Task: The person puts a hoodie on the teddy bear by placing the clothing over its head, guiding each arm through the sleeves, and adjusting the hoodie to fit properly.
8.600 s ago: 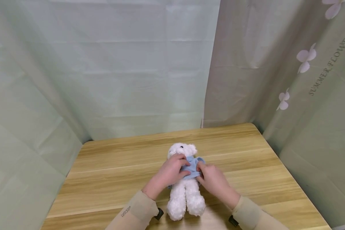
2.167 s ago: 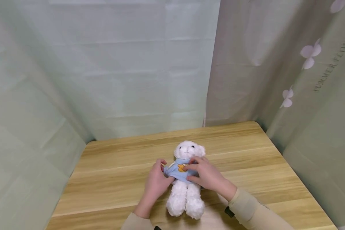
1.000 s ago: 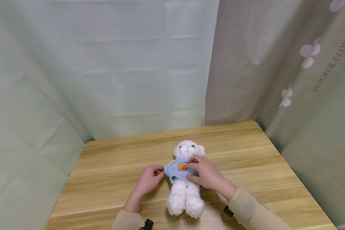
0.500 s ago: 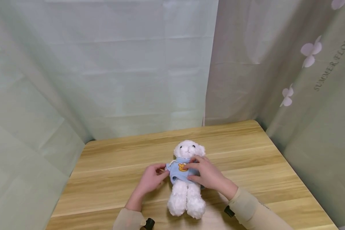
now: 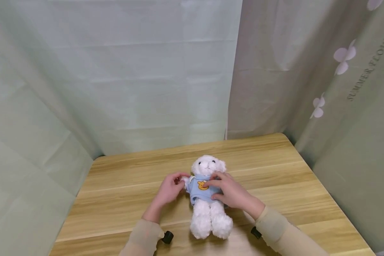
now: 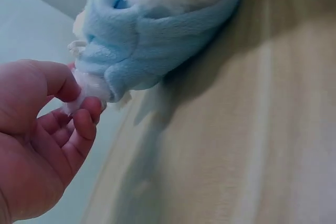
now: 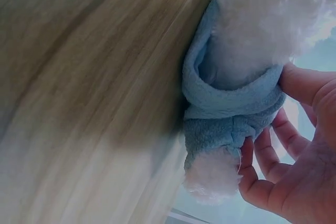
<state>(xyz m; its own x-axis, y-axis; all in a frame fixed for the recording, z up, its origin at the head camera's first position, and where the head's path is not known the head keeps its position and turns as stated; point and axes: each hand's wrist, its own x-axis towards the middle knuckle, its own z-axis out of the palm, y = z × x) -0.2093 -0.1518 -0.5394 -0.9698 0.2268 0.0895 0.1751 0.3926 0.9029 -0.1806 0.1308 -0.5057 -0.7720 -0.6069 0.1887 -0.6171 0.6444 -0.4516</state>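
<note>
A white fluffy teddy bear point(image 5: 208, 165) lies on its back on the wooden table, its legs toward the person. It wears a light blue hooded sweater point(image 5: 200, 193) with an orange animal print and a white drawstring. My left hand point(image 5: 169, 188) pinches the bear's white paw point(image 6: 92, 88), which sticks out of the sleeve cuff on that side. My right hand point(image 5: 232, 190) rests on the front of the sweater, thumb near the hem and fingers spread over the chest. In the right wrist view, the other white paw point(image 7: 212, 177) shows below its blue sleeve, beside the fingertips.
The wood-grain table point(image 5: 124, 220) runs back to a pale hanging curtain point(image 5: 140, 89). A greyish curtain point(image 5: 262, 71) meets it at the back right, and printed flowers and lettering run along the right side. Each wrist wears a small black device.
My left hand has gone from the bear's chest to the sleeve, then from the cuff to the paw now showing there. My right hand moved from the opposite sleeve onto the chest and stays.
</note>
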